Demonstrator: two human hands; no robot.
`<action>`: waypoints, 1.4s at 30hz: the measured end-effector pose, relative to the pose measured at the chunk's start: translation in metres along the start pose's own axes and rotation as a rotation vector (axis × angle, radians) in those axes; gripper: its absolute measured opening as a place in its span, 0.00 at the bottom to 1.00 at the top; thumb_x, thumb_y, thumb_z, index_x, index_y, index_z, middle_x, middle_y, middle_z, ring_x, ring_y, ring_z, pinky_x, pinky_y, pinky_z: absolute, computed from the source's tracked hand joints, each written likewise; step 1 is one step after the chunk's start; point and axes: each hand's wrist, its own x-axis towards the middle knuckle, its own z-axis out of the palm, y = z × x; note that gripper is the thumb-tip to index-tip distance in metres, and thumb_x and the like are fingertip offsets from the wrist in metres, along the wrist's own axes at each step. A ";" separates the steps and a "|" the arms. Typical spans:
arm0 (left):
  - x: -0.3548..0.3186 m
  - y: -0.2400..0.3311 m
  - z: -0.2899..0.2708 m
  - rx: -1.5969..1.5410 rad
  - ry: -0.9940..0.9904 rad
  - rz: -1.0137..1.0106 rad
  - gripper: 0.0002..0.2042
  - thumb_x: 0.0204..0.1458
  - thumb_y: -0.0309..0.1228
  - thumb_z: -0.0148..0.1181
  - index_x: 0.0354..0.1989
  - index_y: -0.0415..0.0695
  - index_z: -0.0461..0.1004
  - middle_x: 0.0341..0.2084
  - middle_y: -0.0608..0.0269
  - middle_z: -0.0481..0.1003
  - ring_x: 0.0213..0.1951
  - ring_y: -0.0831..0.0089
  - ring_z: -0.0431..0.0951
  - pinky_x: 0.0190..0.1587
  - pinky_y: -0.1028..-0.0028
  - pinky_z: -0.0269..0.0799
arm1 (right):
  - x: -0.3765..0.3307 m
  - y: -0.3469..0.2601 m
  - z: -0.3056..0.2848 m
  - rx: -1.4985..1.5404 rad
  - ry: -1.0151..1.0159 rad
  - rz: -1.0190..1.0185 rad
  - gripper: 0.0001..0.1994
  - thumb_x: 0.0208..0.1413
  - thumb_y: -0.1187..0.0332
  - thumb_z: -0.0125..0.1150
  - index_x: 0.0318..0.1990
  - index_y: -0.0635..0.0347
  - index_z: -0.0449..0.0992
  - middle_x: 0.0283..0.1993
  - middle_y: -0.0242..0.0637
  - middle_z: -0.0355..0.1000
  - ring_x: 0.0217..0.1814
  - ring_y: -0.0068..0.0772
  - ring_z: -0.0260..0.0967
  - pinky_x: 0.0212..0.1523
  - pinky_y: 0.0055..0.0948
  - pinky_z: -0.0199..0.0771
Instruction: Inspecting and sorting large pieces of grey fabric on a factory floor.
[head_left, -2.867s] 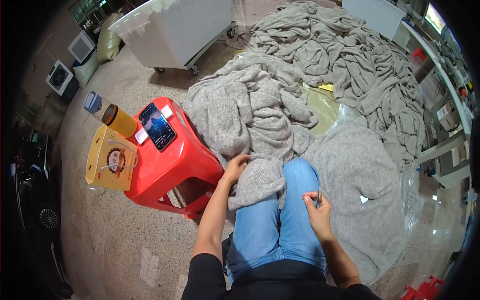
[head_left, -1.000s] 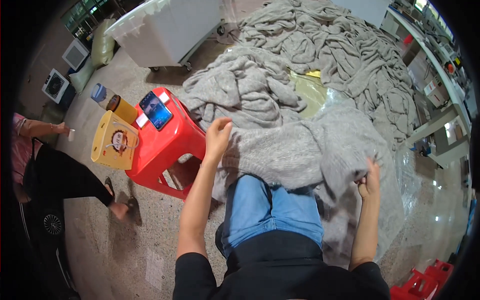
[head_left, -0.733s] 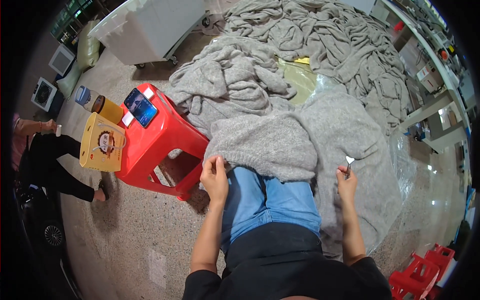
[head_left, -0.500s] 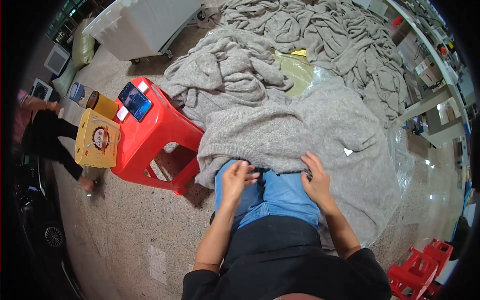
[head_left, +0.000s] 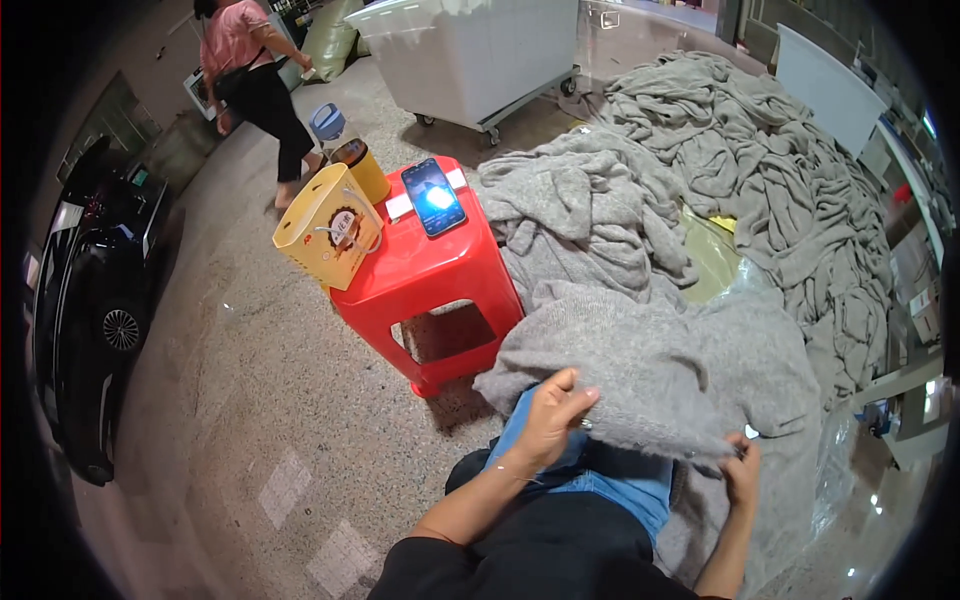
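A large, fuzzy grey knitted garment (head_left: 640,345) lies over my lap, its near edge lifted and drawn out between my hands. My left hand (head_left: 545,425) is at the left part of that edge, thumb and forefinger showing above while the other fingers are partly hidden at the cloth. Something small and shiny shows beside those fingers, too small to name. On the right, my right hand (head_left: 742,468) pinches the same edge with its fingers closed. A small white heart-shaped piece (head_left: 752,432) lies on the knit near my right hand.
A red plastic stool (head_left: 430,265) at left bears a phone (head_left: 434,198), a yellow paper bag (head_left: 330,228) and an amber container (head_left: 362,172). Heaped grey knits (head_left: 760,160) spread ahead. A white wheeled bin (head_left: 470,60) stands behind. A person (head_left: 255,80) walks at far left, near a black car (head_left: 105,290).
My hands have gone from apart over my lap to the garment's edge, which is now lifted. The view has turned left, bringing the car and the walking person further in.
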 end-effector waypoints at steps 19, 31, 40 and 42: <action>0.031 0.013 -0.088 0.008 0.200 -0.092 0.09 0.54 0.37 0.56 0.35 0.45 0.73 0.25 0.70 0.74 0.26 0.80 0.73 0.27 0.76 0.71 | 0.004 -0.086 0.150 -0.226 -0.215 -0.315 0.09 0.48 0.76 0.58 0.39 0.63 0.74 0.34 0.38 0.69 0.32 0.26 0.67 0.31 0.21 0.66; -0.014 -0.015 -0.093 -0.087 0.233 -0.038 0.12 0.59 0.34 0.48 0.46 0.42 0.64 0.30 0.62 0.73 0.32 0.72 0.76 0.37 0.70 0.76 | 0.056 -0.001 0.230 -0.217 -0.315 -0.304 0.15 0.56 0.66 0.51 0.49 0.59 0.72 0.50 0.47 0.70 0.53 0.45 0.67 0.53 0.34 0.65; -0.013 -0.025 -0.102 -0.057 0.313 0.015 0.09 0.57 0.33 0.50 0.43 0.42 0.68 0.31 0.63 0.74 0.33 0.74 0.76 0.36 0.74 0.76 | 0.060 0.010 0.229 -0.227 -0.326 -0.274 0.15 0.55 0.67 0.51 0.49 0.60 0.72 0.49 0.48 0.71 0.53 0.45 0.67 0.53 0.34 0.65; -0.012 -0.024 -0.100 -0.032 0.339 0.022 0.10 0.57 0.32 0.51 0.42 0.41 0.69 0.31 0.63 0.74 0.32 0.74 0.76 0.35 0.75 0.75 | 0.060 0.010 0.229 -0.231 -0.323 -0.279 0.15 0.55 0.67 0.51 0.49 0.60 0.72 0.49 0.48 0.71 0.53 0.45 0.68 0.53 0.34 0.65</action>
